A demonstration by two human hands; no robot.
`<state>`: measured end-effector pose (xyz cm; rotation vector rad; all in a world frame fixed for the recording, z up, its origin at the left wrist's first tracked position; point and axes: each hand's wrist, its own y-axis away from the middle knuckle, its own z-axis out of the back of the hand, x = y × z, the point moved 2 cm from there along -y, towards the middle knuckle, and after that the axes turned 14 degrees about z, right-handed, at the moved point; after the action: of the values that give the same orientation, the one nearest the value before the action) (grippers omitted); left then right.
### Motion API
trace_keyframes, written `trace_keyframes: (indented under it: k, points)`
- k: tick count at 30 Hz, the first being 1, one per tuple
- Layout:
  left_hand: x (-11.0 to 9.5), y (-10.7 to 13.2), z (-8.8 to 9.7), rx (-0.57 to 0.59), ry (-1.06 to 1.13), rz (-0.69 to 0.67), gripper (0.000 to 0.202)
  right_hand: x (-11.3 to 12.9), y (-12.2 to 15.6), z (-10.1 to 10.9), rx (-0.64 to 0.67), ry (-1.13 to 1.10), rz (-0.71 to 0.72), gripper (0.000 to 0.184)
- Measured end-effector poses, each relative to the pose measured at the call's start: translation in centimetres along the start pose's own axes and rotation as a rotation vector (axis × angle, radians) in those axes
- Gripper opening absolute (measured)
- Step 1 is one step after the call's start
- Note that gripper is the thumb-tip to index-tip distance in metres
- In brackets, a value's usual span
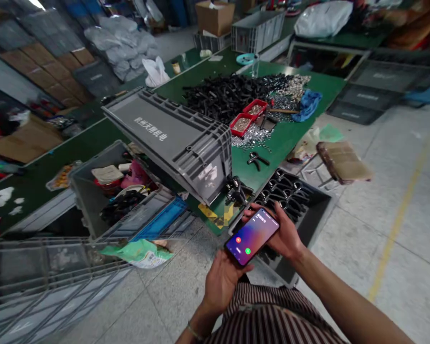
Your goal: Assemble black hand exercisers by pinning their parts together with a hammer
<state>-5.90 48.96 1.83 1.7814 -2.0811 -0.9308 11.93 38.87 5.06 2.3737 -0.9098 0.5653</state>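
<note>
A smartphone (252,236) with a lit screen is held between my two hands, tilted, in front of my body. Red and green round buttons show on its purple and orange screen. My left hand (222,279) is closed around its lower end, with the palm turned up. Around the upper end and right edge, my right hand (284,234) grips it. Just beyond the phone is a grey crate (317,215) holding several black spring clamps (286,191). More clamps (236,188) lie at the table corner, and a single clamp (257,160) rests on the green table (283,148).
A large grey crate (165,138) lies tipped on the table's left side. Behind it are a pile of black parts (218,98), red trays (241,124) of small parts and a blue cloth (308,105). A stool (344,162) stands right; an open bin (88,205) stands left.
</note>
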Motion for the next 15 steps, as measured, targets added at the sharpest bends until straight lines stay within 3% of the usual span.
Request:
trace_keyframes:
  k: [3, 5, 7, 9, 11, 13, 15]
  points:
    - [4.5, -2.4, -3.9, 0.118, -0.141, 0.247, 0.066, 4.7, 3.2, 4.3, 0.069, -0.017, -0.074, 0.063]
    - [8.2, -4.3, -6.9, 0.209, -0.252, 0.396, 0.072, 7.8, 5.2, 7.5, 0.117, -0.014, -0.119, 0.064]
    - [12.2, -6.1, -10.0, 0.278, -0.34, 0.477, 0.075, 11.3, 6.9, 10.8, 0.153, 0.022, -0.135, 0.065]
    - [16.0, -7.7, -13.1, 0.312, -0.386, 0.476, 0.077, 15.1, 8.5, 14.0, 0.147, 0.143, -0.096, 0.066]
    - [19.3, -9.0, -16.1, 0.32, -0.389, 0.433, 0.079, 19.3, 10.5, 17.1, 0.045, 0.423, 0.108, 0.061]
    - [22.0, -10.0, -18.8, 0.311, -0.386, 0.403, 0.081, 23.5, 13.4, 19.6, -0.105, 0.833, 0.476, 0.047]
    - [23.9, -10.8, -20.9, 0.298, -0.391, 0.39, 0.081, 26.7, 17.1, 21.1, -0.13, 1.225, 0.808, 0.035]
